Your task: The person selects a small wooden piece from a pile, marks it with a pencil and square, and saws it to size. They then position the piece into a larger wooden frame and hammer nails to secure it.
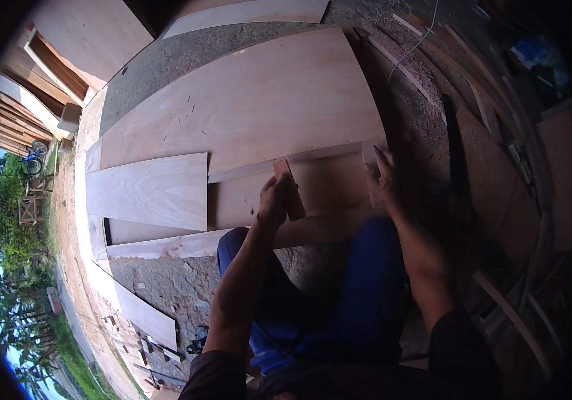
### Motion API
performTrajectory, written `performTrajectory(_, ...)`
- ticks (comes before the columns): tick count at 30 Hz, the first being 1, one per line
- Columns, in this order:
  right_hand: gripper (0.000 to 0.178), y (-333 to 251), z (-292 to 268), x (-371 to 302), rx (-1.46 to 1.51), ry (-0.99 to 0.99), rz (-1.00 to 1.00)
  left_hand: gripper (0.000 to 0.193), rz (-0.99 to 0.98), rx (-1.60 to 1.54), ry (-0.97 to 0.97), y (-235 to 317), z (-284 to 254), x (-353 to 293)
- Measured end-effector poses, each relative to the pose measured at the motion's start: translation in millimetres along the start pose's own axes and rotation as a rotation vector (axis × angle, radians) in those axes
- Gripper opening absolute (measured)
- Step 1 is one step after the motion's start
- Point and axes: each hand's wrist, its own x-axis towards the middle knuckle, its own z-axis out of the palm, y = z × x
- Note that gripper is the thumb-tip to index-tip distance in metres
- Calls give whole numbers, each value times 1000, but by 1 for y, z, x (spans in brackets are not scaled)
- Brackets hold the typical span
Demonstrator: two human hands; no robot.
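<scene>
My left hand (273, 201) is wrapped round a reddish-brown wooden block (292, 195), which stands across the open strip of a shallow wooden frame. Light plywood (253, 100) covers the far, larger part of that frame. At the frame's right end, my right hand (383, 177) lies along the short end rail (368, 155) with its fingers stretched out; part of it is in shadow. A loose plywood piece (149, 191) rests over the left part of the open strip. The near rail (159, 249) runs just in front of my knees.
Several long wood strips (463, 60) lie at the far right. Another plywood sheet (249, 15) is on the floor at the back. An offcut (145, 313) lies at the near left, on rough ground with debris. Wood panels (93, 40) stand at the far left.
</scene>
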Motion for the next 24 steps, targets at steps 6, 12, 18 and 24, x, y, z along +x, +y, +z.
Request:
performTrajectory(6, 58, -4, 0, 7, -28, -43, -21, 24, -47, -64, 15, -23, -9, 15)
performTrajectory(12, 58, 1, 0, 7, -34, -24, -32, 27, -77, -4, -13, -25, 2, 22)
performTrajectory(18, 60, 1, 4, 7, -18, -14, 9, 24, 6, 5, 97, -36, 0, 28)
performTrajectory(24, 57, -4, 0, 14, -47, -27, -6, 32, 92, 190, 91, -58, -24, 43)
